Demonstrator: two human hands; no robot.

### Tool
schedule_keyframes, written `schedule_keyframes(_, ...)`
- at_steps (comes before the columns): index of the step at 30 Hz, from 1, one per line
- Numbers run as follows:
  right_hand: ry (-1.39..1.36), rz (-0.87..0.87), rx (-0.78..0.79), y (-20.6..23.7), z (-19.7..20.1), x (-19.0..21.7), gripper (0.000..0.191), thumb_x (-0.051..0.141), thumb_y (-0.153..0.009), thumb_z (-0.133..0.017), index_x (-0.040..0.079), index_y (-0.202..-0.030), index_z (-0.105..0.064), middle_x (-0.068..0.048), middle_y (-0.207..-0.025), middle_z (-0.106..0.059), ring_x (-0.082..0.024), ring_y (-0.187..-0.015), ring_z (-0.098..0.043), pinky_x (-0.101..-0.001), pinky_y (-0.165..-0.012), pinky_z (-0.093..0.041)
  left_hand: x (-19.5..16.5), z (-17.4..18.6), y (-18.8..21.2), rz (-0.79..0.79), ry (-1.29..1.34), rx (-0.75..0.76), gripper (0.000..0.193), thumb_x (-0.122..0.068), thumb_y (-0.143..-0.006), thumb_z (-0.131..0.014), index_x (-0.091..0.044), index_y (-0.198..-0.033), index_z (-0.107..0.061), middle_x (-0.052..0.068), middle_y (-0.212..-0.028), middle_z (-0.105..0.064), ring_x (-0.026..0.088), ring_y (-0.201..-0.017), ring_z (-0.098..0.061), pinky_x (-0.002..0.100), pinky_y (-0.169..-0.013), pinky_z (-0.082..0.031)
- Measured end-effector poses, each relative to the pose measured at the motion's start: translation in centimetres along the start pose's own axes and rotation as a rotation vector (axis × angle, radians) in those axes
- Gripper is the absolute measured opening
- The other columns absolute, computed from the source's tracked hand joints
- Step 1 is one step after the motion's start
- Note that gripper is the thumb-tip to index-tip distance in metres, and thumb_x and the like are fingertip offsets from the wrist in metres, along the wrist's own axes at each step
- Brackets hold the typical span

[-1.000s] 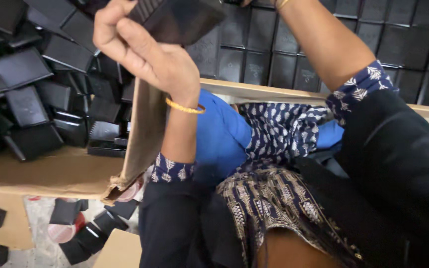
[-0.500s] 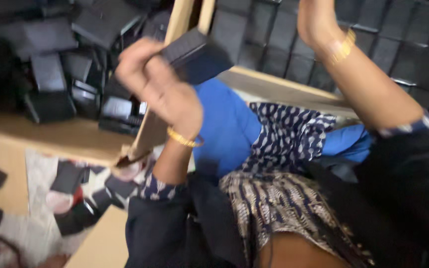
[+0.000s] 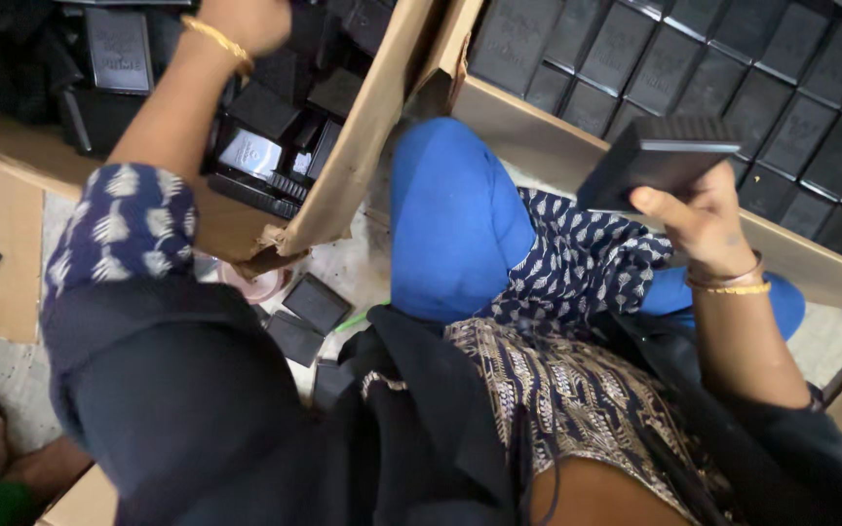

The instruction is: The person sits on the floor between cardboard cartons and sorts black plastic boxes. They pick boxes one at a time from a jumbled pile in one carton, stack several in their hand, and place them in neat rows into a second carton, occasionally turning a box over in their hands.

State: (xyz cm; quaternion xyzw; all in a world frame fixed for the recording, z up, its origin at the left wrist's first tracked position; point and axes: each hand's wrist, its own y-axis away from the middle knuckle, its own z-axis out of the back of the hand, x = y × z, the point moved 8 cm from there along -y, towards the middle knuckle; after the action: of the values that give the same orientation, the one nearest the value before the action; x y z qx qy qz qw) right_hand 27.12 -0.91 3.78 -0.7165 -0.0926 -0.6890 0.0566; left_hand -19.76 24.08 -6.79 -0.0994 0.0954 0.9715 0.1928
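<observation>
One matte black ribbed-edged box (image 3: pixel 657 158) sits in right hand (image 3: pixel 704 219).

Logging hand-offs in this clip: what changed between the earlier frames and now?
The black rectangular plastic case, earlier gripped by the left hand, is now held in the right hand beside the brown cardboard tray of rowed black cases. The left hand has reached over the carton of loose black cases. Unchanged: both cartons and the blue-clad knee between them.

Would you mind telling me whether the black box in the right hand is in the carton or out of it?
Out: the right hand holds the black box above the carton's rim.
</observation>
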Motion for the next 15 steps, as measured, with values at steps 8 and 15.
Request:
schedule_keyframes(8,-0.05,-0.01,-0.088,0.3,0.5,-0.4,0.043,0.004,-0.095,-0.078,0.002,-0.134,-0.062,-0.003,-0.118,-0.069,-0.013,-0.108,-0.066,-0.0312,-0.104,-0.053,3.4,-4.9,3.4,-0.144,-0.607,0.149,0.051,-0.029,-0.074,-0.083,-0.021,-0.123,-0.07,0.003,-0.13,-0.061,0.03,-0.131,-0.048,0.055,-0.098,-0.044)
schedule_keyframes(15,-0.009,-0.003,-0.037,-0.6,-1.5,-1.3,0.042,0.004,-0.094,-0.08,0.003,-0.132,-0.063,-0.002,-0.115,-0.069,-0.012,-0.107,-0.064,-0.0292,-0.102,-0.051,-0.8,-1.0,1.3,-0.398,-0.244,0.084,0.104,-0.002,-0.052,-0.086,-0.014,-0.148,-0.049,0.006,-0.157,-0.048,0.031,-0.138,-0.046,0.049,-0.102,-0.046)
